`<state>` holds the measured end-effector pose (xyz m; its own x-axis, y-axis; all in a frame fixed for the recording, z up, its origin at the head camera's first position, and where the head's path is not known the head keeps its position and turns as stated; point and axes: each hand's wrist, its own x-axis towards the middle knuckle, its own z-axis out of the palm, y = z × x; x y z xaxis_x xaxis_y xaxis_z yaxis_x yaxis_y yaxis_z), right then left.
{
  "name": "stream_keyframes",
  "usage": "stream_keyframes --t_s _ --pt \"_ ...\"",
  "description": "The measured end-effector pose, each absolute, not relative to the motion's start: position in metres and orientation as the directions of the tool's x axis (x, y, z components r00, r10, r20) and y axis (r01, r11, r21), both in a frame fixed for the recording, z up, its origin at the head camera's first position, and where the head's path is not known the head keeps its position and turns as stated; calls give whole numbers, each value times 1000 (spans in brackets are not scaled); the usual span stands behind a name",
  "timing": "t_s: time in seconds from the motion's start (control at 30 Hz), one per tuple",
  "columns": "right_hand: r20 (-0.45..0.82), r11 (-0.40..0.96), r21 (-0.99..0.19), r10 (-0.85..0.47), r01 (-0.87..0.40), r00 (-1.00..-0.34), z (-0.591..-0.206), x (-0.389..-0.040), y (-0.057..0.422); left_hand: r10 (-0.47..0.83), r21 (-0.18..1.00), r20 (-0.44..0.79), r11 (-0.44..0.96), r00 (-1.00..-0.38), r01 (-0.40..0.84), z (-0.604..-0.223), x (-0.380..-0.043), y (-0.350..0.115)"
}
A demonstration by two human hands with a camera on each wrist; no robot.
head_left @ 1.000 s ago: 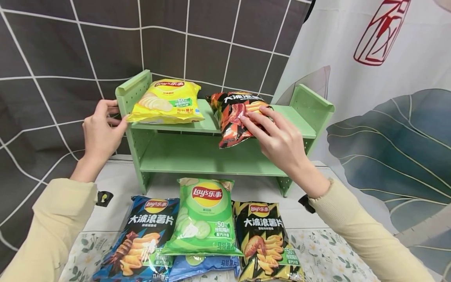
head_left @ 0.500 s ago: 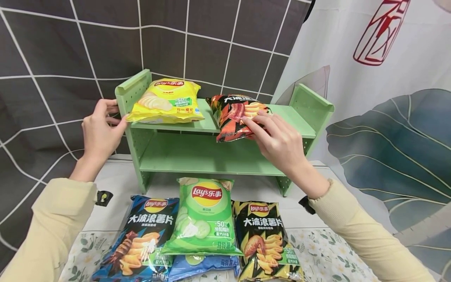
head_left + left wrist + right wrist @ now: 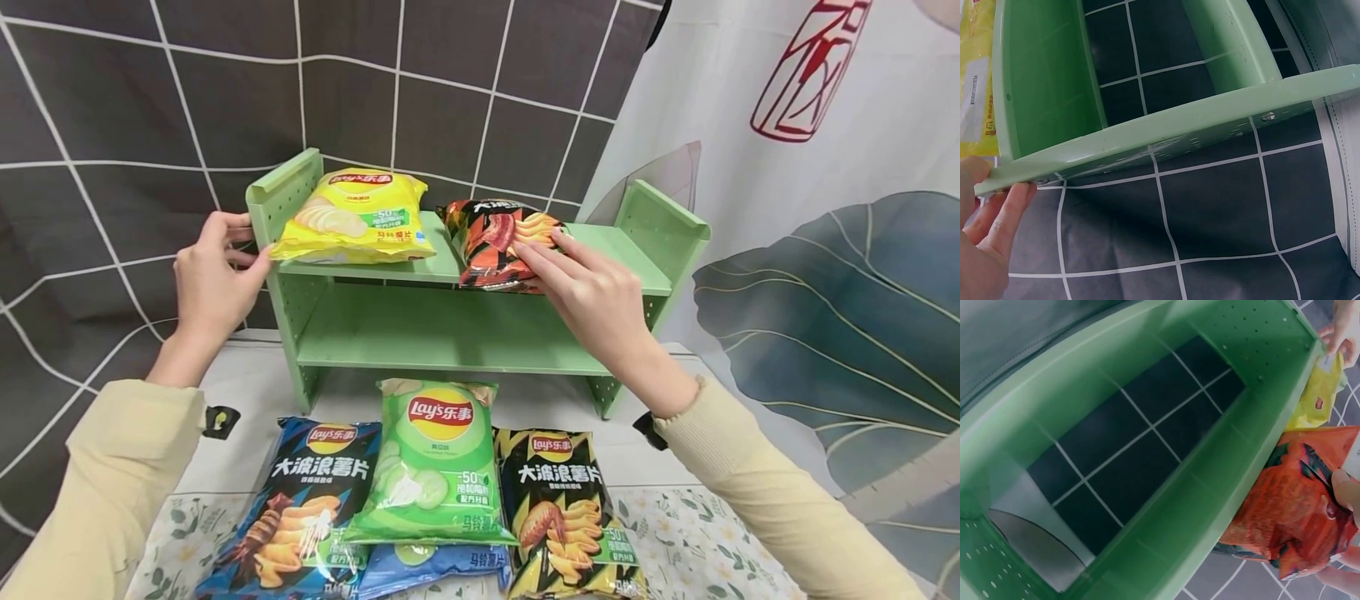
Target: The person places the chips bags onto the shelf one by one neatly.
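Note:
On the top tier of a green two-tier shelf (image 3: 450, 329) lie two bags of chips. The yellow chip bag (image 3: 356, 217) is at the left end. My left hand (image 3: 217, 279) grips the shelf's left side panel beside that bag's lower corner; in the left wrist view, the thumb and fingers (image 3: 1007, 219) lie on opposite faces of the panel. My right hand (image 3: 596, 300) holds the red-and-black chip bag (image 3: 498, 237) by its lower right part, and this bag's lower end juts over the front edge. The right wrist view shows its crumpled red back (image 3: 1291, 506).
In front of the shelf lie a blue-and-black chip bag (image 3: 300, 500), a green chip bag (image 3: 435, 467) over a blue one (image 3: 431, 567), and a black-and-gold chip bag (image 3: 562, 508). A dark checked curtain (image 3: 465, 92) hangs behind. The cloth (image 3: 705, 533) is floral.
The lower end of the red-and-black bag has risen and moved back toward the shelf, with my right hand following slightly. My left hand stays in place.

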<state>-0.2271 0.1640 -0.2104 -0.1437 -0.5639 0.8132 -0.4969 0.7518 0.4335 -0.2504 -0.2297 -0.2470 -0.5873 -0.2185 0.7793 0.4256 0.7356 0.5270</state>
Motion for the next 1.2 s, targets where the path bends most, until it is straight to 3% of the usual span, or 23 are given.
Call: stream_keyframes --t_s 0.23,0.53,0.87,1.2 --pt "798 785 392 -550 -480 -246 -215 -237 159 -218 529 777 734 -590 426 -247 -250 -228" --pt "780 776 390 -564 -495 -270 -219 -249 152 -215 525 781 734 -586 430 -245 -249 -228" --pt "741 807 311 -536 -501 -405 -218 -262 144 -214 527 780 731 -587 434 -246 -249 -229" --pt "743 818 256 -507 -515 -437 -217 -269 133 -212 526 780 732 -589 434 -246 -251 -230"
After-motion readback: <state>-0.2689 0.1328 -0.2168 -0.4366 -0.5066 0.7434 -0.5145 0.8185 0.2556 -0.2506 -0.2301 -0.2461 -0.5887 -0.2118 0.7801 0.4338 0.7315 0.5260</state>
